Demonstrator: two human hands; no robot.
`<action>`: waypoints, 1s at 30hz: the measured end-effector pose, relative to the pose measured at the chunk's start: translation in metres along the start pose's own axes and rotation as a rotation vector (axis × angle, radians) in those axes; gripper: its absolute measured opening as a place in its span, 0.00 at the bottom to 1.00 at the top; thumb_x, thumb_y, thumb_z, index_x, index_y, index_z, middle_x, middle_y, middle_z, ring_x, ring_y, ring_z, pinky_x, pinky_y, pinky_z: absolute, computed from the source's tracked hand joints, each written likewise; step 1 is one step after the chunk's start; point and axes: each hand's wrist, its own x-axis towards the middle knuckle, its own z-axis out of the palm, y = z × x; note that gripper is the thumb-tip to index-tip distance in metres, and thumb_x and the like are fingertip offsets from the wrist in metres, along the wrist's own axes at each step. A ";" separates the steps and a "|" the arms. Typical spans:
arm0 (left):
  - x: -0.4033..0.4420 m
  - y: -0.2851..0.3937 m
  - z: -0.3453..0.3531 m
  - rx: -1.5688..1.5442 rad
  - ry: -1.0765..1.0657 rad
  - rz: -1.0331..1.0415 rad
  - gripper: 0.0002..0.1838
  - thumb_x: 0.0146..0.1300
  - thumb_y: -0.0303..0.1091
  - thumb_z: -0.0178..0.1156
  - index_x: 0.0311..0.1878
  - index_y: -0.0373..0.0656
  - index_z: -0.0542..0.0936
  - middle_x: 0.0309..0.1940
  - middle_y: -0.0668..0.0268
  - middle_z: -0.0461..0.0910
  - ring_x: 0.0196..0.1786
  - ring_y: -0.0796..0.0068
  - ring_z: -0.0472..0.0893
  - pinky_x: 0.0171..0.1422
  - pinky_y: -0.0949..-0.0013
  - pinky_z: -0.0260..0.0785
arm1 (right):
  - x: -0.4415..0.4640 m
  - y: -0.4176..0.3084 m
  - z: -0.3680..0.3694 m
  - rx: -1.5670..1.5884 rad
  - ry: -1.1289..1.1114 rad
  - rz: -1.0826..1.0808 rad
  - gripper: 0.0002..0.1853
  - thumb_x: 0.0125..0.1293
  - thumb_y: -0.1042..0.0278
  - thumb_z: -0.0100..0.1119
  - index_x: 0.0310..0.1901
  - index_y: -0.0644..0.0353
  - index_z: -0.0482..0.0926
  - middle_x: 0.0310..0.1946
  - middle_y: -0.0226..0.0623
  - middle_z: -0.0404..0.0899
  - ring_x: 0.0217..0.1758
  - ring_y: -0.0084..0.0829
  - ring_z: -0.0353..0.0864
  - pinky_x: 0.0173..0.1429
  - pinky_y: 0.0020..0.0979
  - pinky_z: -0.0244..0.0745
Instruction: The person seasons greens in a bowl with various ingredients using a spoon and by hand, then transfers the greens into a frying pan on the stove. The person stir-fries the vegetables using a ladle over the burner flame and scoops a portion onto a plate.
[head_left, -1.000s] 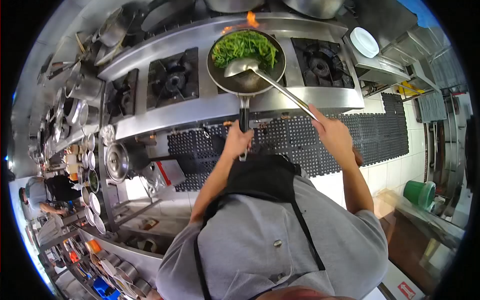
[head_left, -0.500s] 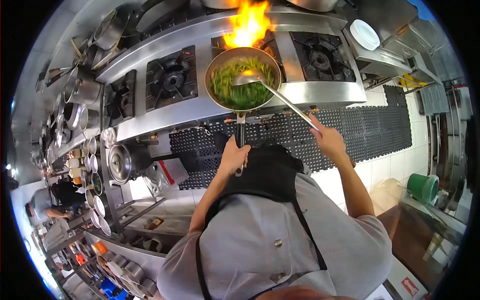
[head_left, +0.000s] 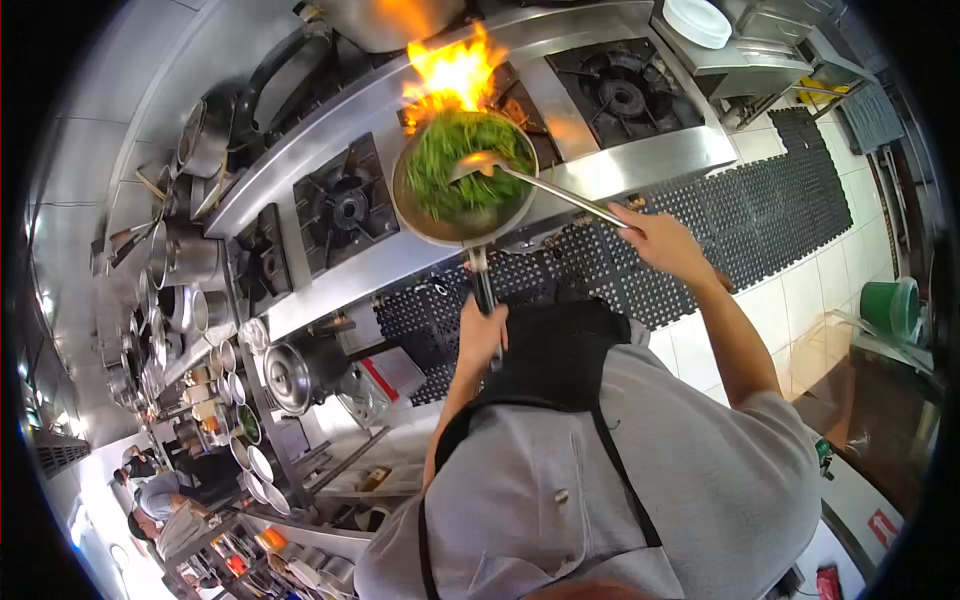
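Observation:
My left hand is closed round the black handle of a frying pan, which is held over the front of the stove. Chopped green vegetables fill the far part of the pan, blurred by motion. In my right hand is the long metal handle of a ladle; its bowl rests in or just above the greens. Tall orange flames rise from the burner right behind the pan's far rim.
Gas burners stand left and right of the pan. A large lidded pot is at left, below a shelf of metal bowls. White plates are stacked at upper right. Black perforated matting covers the floor. Another person is at far left.
The greens have shifted toward the pan's far side, baring metal near the handle. Pan and ladle have moved slightly left in view as the camera turned.

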 end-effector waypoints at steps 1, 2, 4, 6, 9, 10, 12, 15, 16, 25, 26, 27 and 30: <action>-0.016 0.000 -0.001 -0.016 -0.022 -0.046 0.07 0.67 0.28 0.55 0.45 0.37 0.72 0.18 0.65 0.73 0.12 0.73 0.73 0.16 0.68 0.65 | 0.006 -0.001 0.004 0.007 -0.008 0.000 0.23 0.72 0.58 0.57 0.67 0.43 0.74 0.32 0.51 0.83 0.37 0.55 0.83 0.41 0.53 0.76; -0.004 0.002 -0.003 0.172 0.041 0.116 0.06 0.66 0.27 0.55 0.43 0.37 0.72 0.18 0.65 0.73 0.12 0.73 0.72 0.16 0.68 0.64 | 0.014 -0.003 0.013 -0.065 0.017 0.035 0.22 0.72 0.58 0.57 0.67 0.44 0.75 0.31 0.53 0.83 0.36 0.54 0.84 0.41 0.51 0.77; 0.036 0.003 0.003 0.013 0.022 -0.026 0.03 0.65 0.26 0.56 0.38 0.38 0.72 0.17 0.66 0.73 0.12 0.73 0.72 0.16 0.69 0.63 | 0.039 -0.018 0.034 -0.144 0.042 0.078 0.23 0.72 0.60 0.57 0.67 0.47 0.76 0.29 0.54 0.81 0.34 0.54 0.84 0.40 0.49 0.76; 0.044 -0.007 0.004 0.024 0.016 0.038 0.02 0.63 0.24 0.56 0.37 0.39 0.72 0.13 0.68 0.70 0.11 0.71 0.73 0.14 0.67 0.64 | 0.020 -0.009 0.042 -0.106 -0.051 0.071 0.23 0.71 0.58 0.58 0.67 0.45 0.75 0.31 0.52 0.83 0.37 0.53 0.84 0.43 0.49 0.77; -0.006 -0.015 0.004 -0.106 -0.017 -0.046 0.04 0.61 0.25 0.57 0.37 0.39 0.72 0.18 0.65 0.73 0.14 0.70 0.75 0.15 0.67 0.67 | 0.030 0.023 0.026 -0.103 0.049 -0.119 0.23 0.71 0.56 0.58 0.67 0.43 0.74 0.32 0.51 0.84 0.39 0.52 0.85 0.45 0.48 0.78; 0.008 -0.003 0.003 0.036 -0.016 0.138 0.06 0.60 0.24 0.58 0.38 0.39 0.71 0.21 0.62 0.74 0.13 0.70 0.74 0.15 0.68 0.67 | 0.033 0.008 0.029 -0.082 0.016 0.006 0.23 0.71 0.56 0.59 0.67 0.43 0.75 0.33 0.50 0.85 0.39 0.52 0.85 0.46 0.49 0.78; 0.029 0.015 0.009 -0.120 -0.010 -0.043 0.03 0.59 0.24 0.57 0.34 0.38 0.72 0.18 0.64 0.73 0.13 0.71 0.73 0.15 0.68 0.65 | 0.050 -0.021 0.033 -0.080 -0.056 0.164 0.23 0.70 0.56 0.59 0.66 0.45 0.77 0.37 0.50 0.85 0.42 0.52 0.85 0.47 0.49 0.77; 0.010 0.008 -0.003 0.124 0.061 0.011 0.04 0.62 0.26 0.57 0.33 0.37 0.72 0.14 0.66 0.73 0.13 0.73 0.74 0.17 0.66 0.66 | 0.041 -0.001 0.011 -0.004 -0.179 0.156 0.23 0.70 0.58 0.58 0.66 0.46 0.76 0.38 0.51 0.84 0.42 0.54 0.84 0.48 0.49 0.77; -0.007 0.001 -0.007 0.077 0.027 -0.007 0.03 0.62 0.25 0.56 0.35 0.37 0.72 0.14 0.65 0.73 0.13 0.73 0.74 0.17 0.66 0.66 | 0.031 0.029 0.004 -0.038 0.000 -0.163 0.24 0.70 0.58 0.57 0.67 0.46 0.75 0.39 0.52 0.84 0.43 0.55 0.83 0.48 0.49 0.76; -0.019 -0.006 -0.011 0.082 0.054 0.123 0.07 0.64 0.26 0.57 0.37 0.36 0.69 0.14 0.67 0.71 0.12 0.74 0.74 0.15 0.67 0.66 | 0.045 0.026 -0.014 -0.012 -0.077 -0.048 0.23 0.71 0.55 0.58 0.66 0.47 0.76 0.38 0.51 0.85 0.41 0.54 0.85 0.45 0.48 0.77; -0.024 -0.014 -0.020 0.040 -0.013 -0.087 0.08 0.63 0.28 0.58 0.37 0.37 0.69 0.14 0.66 0.71 0.13 0.73 0.74 0.16 0.68 0.66 | 0.032 0.034 -0.014 0.019 -0.075 -0.090 0.23 0.71 0.55 0.58 0.66 0.47 0.76 0.37 0.51 0.85 0.40 0.53 0.85 0.44 0.47 0.77; -0.017 -0.008 -0.021 0.040 -0.013 -0.105 0.08 0.63 0.28 0.58 0.37 0.37 0.69 0.14 0.66 0.71 0.13 0.73 0.74 0.16 0.68 0.66 | 0.036 0.025 -0.008 0.027 -0.089 -0.084 0.23 0.71 0.55 0.58 0.66 0.47 0.76 0.37 0.51 0.85 0.40 0.53 0.85 0.44 0.47 0.77; 0.043 0.000 -0.007 0.037 0.022 0.014 0.03 0.64 0.25 0.55 0.39 0.38 0.71 0.14 0.65 0.72 0.11 0.73 0.72 0.19 0.71 0.66 | 0.066 -0.003 0.024 -0.024 -0.169 0.159 0.23 0.71 0.56 0.59 0.66 0.45 0.77 0.42 0.52 0.85 0.44 0.51 0.86 0.50 0.45 0.78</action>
